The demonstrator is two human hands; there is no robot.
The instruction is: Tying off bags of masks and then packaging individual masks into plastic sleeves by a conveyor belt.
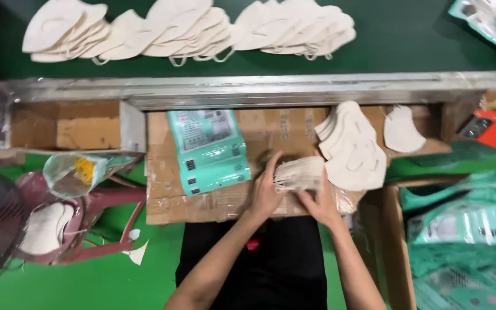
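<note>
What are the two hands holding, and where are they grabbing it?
Both hands hold a small stack of white folded masks on edge: the left hand grips its left end, the right hand its lower right side, above the cardboard sheet.

Both my bare forearms reach forward and converge. My left hand (266, 189) is cupped, fingers curled upward and closed in a grip. My right hand (321, 202) faces it, fingers bent, clasping from the other side.

Mask stack (298, 173) on the cardboard sheet (167, 195) — pouch (209, 150) to its left, loose masks (352, 146) right — conveyor (420, 40) behind
</note>
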